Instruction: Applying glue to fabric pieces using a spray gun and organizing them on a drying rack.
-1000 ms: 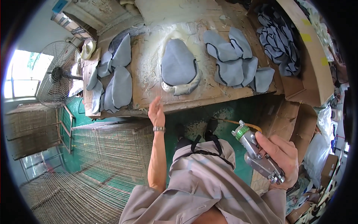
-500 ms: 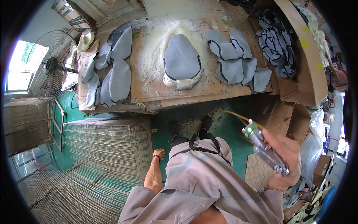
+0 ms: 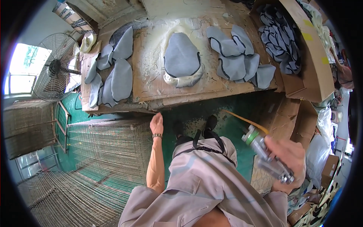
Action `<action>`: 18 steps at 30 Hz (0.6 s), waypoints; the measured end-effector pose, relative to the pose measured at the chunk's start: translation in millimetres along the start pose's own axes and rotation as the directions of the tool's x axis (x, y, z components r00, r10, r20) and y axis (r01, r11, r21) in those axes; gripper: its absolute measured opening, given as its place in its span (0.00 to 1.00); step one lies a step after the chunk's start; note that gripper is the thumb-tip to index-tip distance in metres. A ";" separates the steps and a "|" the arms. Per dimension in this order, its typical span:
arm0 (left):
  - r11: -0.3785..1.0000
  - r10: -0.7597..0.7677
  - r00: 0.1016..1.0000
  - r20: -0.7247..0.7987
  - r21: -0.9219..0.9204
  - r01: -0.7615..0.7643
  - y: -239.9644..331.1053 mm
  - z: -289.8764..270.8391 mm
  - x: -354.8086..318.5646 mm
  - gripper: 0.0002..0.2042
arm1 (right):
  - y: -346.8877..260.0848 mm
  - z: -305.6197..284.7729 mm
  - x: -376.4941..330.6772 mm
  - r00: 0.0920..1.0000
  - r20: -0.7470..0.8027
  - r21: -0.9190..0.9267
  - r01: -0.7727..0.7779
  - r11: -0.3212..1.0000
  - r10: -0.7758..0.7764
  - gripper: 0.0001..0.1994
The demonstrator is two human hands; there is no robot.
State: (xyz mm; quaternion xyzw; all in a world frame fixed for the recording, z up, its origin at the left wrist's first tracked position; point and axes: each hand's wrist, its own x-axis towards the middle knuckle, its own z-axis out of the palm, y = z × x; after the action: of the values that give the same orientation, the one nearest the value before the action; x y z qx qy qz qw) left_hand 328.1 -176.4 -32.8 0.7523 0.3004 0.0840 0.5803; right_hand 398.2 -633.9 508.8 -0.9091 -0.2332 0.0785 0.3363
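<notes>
- Right hand (image 3: 289,160) is wrapped tight round a metal spray gun (image 3: 266,155): shiny silver body, green ring by the nozzle, thin orange hose (image 3: 242,119) curving off up and left of the hand.
- The gun sits low on the right, well short of the bench, nozzle aimed up-left.
- Left hand (image 3: 156,124) is stretched forward, empty as far as I can tell. Fingers look loosely together, right by the underside of the bench edge (image 3: 181,101); can't tell if it actually touches. Watch on that wrist.
- Up and right of the left hand: a rounded grey pad (image 3: 181,56) with dark piping, lying flat on a pale crusty patch of dried glue.
- Further right of it, a loose pile of the same grey pieces (image 3: 236,56), overlapping.
- Up and left of the left hand, more grey pieces (image 3: 117,73) spread on cardboard.
- Above the right hand, a cardboard box (image 3: 302,72) stuffed with dark-edged grey pieces.
- Left of the left hand: wire mesh racks (image 3: 109,151), and a pedestal fan (image 3: 56,68) beyond.
</notes>
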 end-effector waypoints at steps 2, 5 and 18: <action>0.986 0.106 0.993 -0.060 -0.122 -0.112 60.7 23.5 22.9 0.12 | 5.9 -2.3 2.2 0.990 -0.112 -0.020 0.087 0.996 -0.088 0.32; 0.932 0.360 0.927 -0.104 0.078 -0.353 155.5 59.5 59.7 0.14 | 5.8 -3.9 3.2 0.981 -0.058 -0.016 0.182 0.983 -0.183 0.34; 0.498 0.613 0.755 0.233 0.628 -0.598 272.6 114.1 157.4 0.12 | 30.3 -20.6 -29.8 0.947 -0.163 0.060 -0.271 0.961 0.277 0.23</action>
State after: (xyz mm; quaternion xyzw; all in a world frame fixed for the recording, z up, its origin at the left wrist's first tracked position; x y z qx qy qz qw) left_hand 605.7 -223.6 148.4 0.9633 0.0328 0.1756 0.2002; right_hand 389.5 -680.1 504.5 -0.9297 -0.0738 0.0511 0.3572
